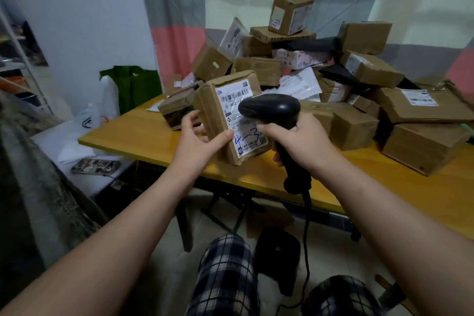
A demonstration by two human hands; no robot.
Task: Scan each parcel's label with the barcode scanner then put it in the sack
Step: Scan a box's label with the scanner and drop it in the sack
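My left hand (198, 140) grips a brown cardboard parcel (218, 100) by its left side and tilts it up off the yellow table (256, 169). Its white label (237, 113) with a barcode and blue handwriting faces me. My right hand (298, 140) holds the black barcode scanner (272, 110) by its handle, with the scanner head right over the middle of the label. The scanner's cable (306, 226) hangs down toward the floor. I cannot pick out a sack with certainty.
A big heap of brown boxes and poly mailers (320, 59) covers the back and right of the table. A green bag (133, 84) and white plastic bags (102, 108) stand left of the table. A phone (96, 167) lies on a low white surface. A black object (278, 256) sits on the floor.
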